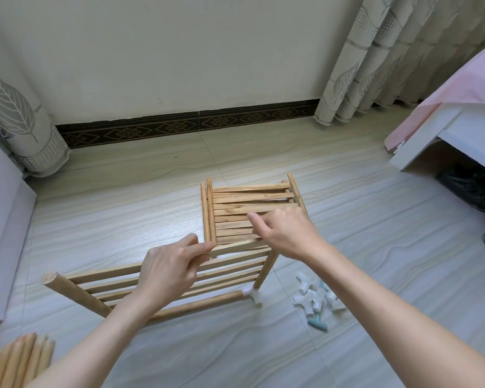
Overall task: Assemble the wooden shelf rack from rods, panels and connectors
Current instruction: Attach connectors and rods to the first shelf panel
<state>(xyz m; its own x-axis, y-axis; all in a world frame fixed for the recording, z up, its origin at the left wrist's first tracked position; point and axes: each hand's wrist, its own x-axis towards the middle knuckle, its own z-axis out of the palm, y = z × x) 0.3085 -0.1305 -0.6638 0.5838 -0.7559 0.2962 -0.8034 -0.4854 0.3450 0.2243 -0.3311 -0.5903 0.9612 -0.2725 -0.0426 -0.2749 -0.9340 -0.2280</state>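
Observation:
A partly built wooden rack lies on the tiled floor: a slatted panel framed by thick rods, joined at one corner by a white connector. Behind it lies a second slatted panel with rods along both sides. My left hand pinches the left end of a flat slat lying across the panels. My right hand has curled fingers over the slat's right part and the far panel; its grip is hidden. Several white connectors lie at the right.
A bundle of spare rods is at the bottom left. A bluish tool lies by the connectors. A white cabinet stands at the left, a bed with pink cover at the right, wall and curtains behind.

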